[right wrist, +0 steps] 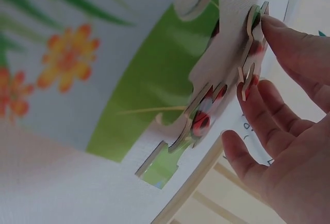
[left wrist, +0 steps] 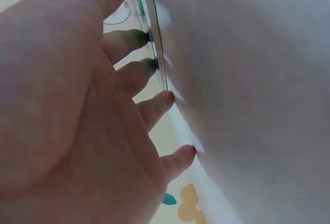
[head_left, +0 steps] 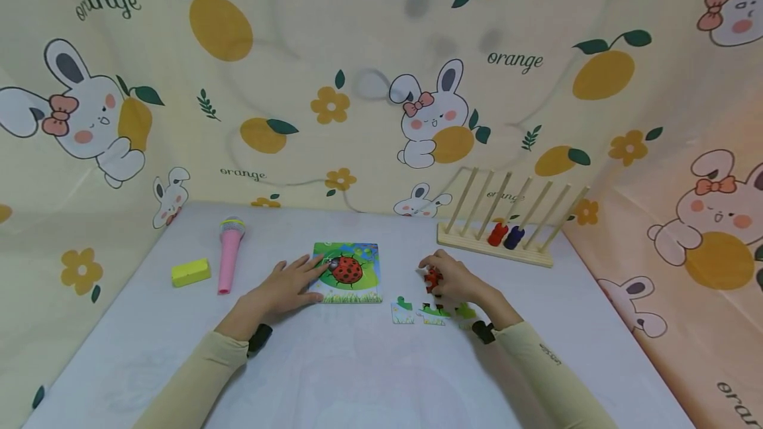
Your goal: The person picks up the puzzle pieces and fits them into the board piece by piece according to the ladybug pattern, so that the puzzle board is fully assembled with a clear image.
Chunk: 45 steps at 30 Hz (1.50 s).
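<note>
My left hand lies with fingers spread on the left side of a square ladybug picture board. In the left wrist view, its fingertips touch the board's edge and the white tabletop. To the right, my right hand pinches a red puzzle piece between thumb and fingers, just over the table. Below that hand lie a grassy corner piece, a middle bottom piece and a green piece partly covered by the hand. A red-and-black piece shows close by in the right wrist view.
At the left stand a pink toy microphone, lying down, and a yellow block. A wooden peg rack is at the back right, with a red counter and a dark blue counter. Patterned cloth hangs behind the table.
</note>
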{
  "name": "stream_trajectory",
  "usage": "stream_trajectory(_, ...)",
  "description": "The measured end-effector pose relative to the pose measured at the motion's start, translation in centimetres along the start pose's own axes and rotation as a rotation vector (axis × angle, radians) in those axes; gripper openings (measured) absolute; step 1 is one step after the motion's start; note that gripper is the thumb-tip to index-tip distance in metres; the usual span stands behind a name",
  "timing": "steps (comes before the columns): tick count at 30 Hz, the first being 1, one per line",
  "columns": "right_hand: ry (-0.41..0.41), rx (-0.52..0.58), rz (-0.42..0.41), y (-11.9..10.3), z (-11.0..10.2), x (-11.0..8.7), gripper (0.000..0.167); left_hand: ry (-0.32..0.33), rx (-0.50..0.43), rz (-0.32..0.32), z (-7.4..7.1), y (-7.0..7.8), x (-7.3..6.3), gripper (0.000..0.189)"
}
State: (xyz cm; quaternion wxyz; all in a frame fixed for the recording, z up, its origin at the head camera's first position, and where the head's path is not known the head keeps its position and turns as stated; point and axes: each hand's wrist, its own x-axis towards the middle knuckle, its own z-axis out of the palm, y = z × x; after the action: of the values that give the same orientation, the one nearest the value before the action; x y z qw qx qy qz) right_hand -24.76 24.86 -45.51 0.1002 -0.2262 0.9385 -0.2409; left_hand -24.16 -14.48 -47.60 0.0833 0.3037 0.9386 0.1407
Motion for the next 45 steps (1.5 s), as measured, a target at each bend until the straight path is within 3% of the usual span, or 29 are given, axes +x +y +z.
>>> stream_trajectory(11, -0.015, 0.015, 0.032, 0.0, -0.3, 0.1, 0.058, 0.03, -0.033, 0.024, 0.3, -0.7, -0.3, 0.071)
stream_trajectory(19, -0.001, 0.039, 0.021, 0.0, -0.5, -0.1, 0.031, 0.024, -0.039, 0.026, 0.6, -1.0, 0.0, 0.073)
stream_trajectory(29, -0.017, 0.05, 0.035, 0.0, -0.6, -0.3, 0.031, 0.023, -0.039, 0.02, 0.5, -1.0, -0.1, 0.072)
stream_trajectory(38, -0.026, 0.179, -0.168, -1.6, -0.2, 2.2, 0.022, 0.021, -0.019, 0.017, 0.5, -1.0, -0.1, 0.073)
stream_trajectory(45, -0.058, 0.21, -0.217, -4.9, 1.6, 5.7, 0.027, 0.014, -0.033, 0.006, 0.4, -0.7, 0.0, 0.074)
